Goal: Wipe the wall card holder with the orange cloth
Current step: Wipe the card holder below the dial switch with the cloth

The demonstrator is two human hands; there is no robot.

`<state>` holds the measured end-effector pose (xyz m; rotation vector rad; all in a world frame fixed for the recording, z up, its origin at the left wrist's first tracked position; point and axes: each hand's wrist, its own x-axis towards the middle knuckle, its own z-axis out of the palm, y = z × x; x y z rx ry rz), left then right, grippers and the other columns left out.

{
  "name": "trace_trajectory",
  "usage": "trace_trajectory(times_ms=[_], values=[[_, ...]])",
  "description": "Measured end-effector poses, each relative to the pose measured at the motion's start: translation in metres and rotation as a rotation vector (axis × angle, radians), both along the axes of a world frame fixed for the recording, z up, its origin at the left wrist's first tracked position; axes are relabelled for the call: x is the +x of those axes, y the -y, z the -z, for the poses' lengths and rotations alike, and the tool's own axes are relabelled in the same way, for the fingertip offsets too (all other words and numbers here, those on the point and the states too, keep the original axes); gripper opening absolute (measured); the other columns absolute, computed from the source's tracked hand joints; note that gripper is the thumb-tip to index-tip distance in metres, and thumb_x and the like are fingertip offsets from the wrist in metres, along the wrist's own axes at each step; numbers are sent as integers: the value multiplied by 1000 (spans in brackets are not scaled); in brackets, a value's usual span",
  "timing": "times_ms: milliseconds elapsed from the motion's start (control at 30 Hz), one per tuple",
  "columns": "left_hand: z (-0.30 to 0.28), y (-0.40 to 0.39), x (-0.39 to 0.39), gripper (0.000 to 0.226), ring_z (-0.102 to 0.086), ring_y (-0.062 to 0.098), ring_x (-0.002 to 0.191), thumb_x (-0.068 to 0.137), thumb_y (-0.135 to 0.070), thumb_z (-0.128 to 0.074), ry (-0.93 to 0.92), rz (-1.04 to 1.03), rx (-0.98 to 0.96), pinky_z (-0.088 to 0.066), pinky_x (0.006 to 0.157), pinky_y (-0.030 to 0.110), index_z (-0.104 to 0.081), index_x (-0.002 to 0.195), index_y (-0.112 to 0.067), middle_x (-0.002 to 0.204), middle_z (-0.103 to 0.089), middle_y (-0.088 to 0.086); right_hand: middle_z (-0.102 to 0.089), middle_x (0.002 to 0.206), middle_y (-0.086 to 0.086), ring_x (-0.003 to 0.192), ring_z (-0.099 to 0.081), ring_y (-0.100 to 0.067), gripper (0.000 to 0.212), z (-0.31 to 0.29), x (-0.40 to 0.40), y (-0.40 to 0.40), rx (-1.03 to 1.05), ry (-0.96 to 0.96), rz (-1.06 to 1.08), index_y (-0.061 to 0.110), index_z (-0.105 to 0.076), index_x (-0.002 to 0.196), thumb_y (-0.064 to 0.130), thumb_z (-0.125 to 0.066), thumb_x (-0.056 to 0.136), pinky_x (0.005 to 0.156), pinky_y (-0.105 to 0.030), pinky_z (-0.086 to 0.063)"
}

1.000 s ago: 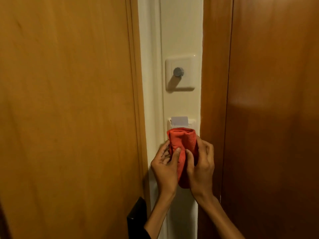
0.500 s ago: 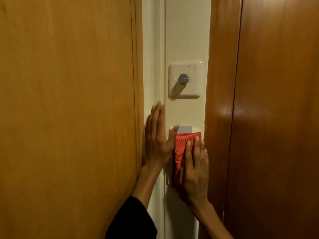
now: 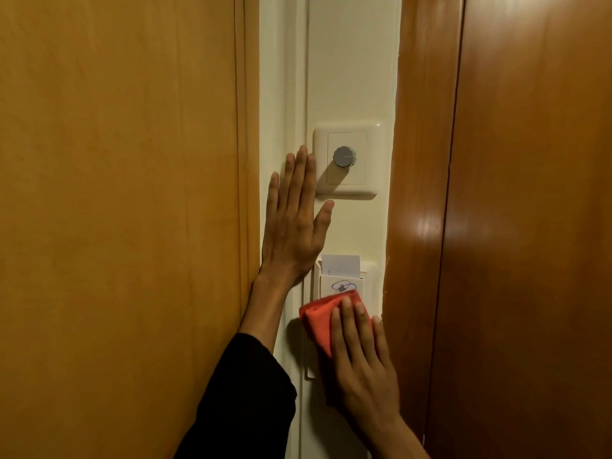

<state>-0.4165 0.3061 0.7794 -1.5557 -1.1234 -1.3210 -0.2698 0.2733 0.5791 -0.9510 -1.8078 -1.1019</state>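
The white wall card holder [image 3: 344,284] sits on the narrow cream wall strip, with a white card [image 3: 340,265] standing in its slot and a blue symbol on its front. My right hand [image 3: 362,359] presses the folded orange cloth [image 3: 319,321] flat against the holder's lower part, fingers stretched over the cloth. The holder's bottom half is hidden under cloth and hand. My left hand [image 3: 293,220] lies flat and open on the wall, up and to the left of the holder, holding nothing.
A white dimmer plate with a grey round knob [image 3: 342,156] is fixed above the holder, beside my left fingertips. Wooden panels close in on both sides: a lighter one [image 3: 116,210] on the left, a glossy darker one [image 3: 513,226] on the right.
My left hand let go of the cloth and slid up the wall beside the dimmer plate. My right hand dragged the cloth downward, uncovering the holder's top and its blue symbol.
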Motion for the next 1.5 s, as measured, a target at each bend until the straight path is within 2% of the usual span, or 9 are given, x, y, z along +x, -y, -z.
trace_trajectory(times_ms=[133,300,433,567,733,833,1033,1200,1500], values=[[-1,-1,0,67,-4,20,163,107,-46,-23,-8,-9,18,0,133,42,-9,164,-14,174,-8,6,2,169,-20,158,-1,-36,80,-24,-14,1,-4,-142,-30,1,-7,158,32,-48,97,129,-49,-2],[-1,-3,1,67,-8,24,162,106,-47,-25,-13,-15,36,-3,132,46,-13,163,-13,173,-12,8,1,169,-19,158,-2,-34,58,-35,-21,2,8,-91,-80,2,-10,158,27,-26,108,129,-46,3],[-1,-1,0,67,-6,22,162,107,-46,-27,-4,-30,35,2,132,41,-11,164,-14,173,-10,7,-1,168,-20,157,-4,-34,77,-24,3,5,-3,63,-23,1,-12,158,30,-49,98,129,-47,-1],[-2,2,2,68,-7,23,162,107,-47,-24,-7,-25,32,1,132,42,-11,163,-13,173,-10,8,1,169,-20,158,-1,-33,74,-36,-9,9,-15,-107,-49,0,-15,158,24,-51,98,129,-46,1],[-3,-2,0,68,-14,28,161,105,-45,-28,-26,-31,42,-4,132,46,-19,161,-7,172,-17,13,-5,169,-20,157,-8,-34,55,-50,-38,11,2,-6,-75,2,-13,158,18,-27,107,129,-46,-2],[0,-1,0,68,-7,24,162,107,-45,-25,-20,-11,37,2,132,41,-12,163,-10,173,-11,9,-5,169,-20,157,-8,-34,77,-32,-11,10,-4,63,-24,2,-11,158,26,-53,98,128,-47,-3],[-2,1,2,68,-7,24,162,106,-44,-25,-15,-14,24,-1,133,46,-11,163,-10,173,-10,10,0,168,-23,157,-2,-37,81,-51,-10,9,-53,-263,-86,-2,-9,158,32,-52,99,130,-47,1],[-2,1,2,67,-10,27,162,106,-43,-27,-12,3,34,-4,132,49,-14,162,-9,172,-13,13,5,169,-21,158,2,-34,75,-38,-16,1,-38,-140,-57,-1,-9,158,48,-31,106,129,-45,4],[-2,2,3,69,-13,30,161,105,-44,-25,-14,-5,23,-7,132,51,-17,162,-6,171,-16,15,1,169,-20,158,-2,-35,74,-61,-30,8,-37,-357,-157,-1,-9,158,28,-47,102,129,-45,1]])
